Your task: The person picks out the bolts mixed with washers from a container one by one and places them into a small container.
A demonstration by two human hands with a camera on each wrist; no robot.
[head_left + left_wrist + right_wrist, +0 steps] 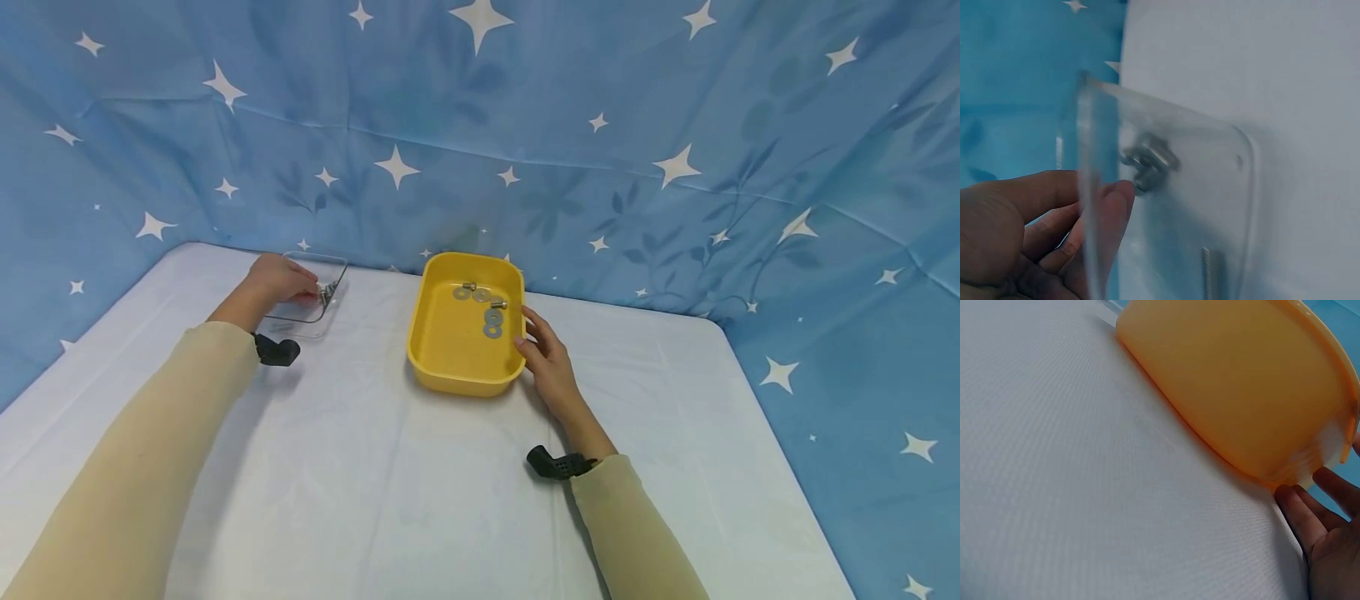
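My left hand (pixel 283 282) reaches into a clear plastic box (pixel 1244 187) at the far left. In the left wrist view its thumb and fingers come together beside a small cluster of metal bolts (pixel 1152 159); blur hides whether they pinch one. Another bolt (pixel 1212 275) lies lower in that box. On the right, my right hand (pixel 550 362) holds the side of a yellow tray (pixel 450 350), thumb at the rim and fingers outside the wall. Inside the tray are several flat washers (pixel 492 317) and two short bolts (pixel 498 305).
A white cloth (pixel 360 467) covers the table. Behind it hangs a blue curtain (pixel 555 217) with white stars, close to the back of the tray and the box. Each wrist wears a black camera (pixel 557 462).
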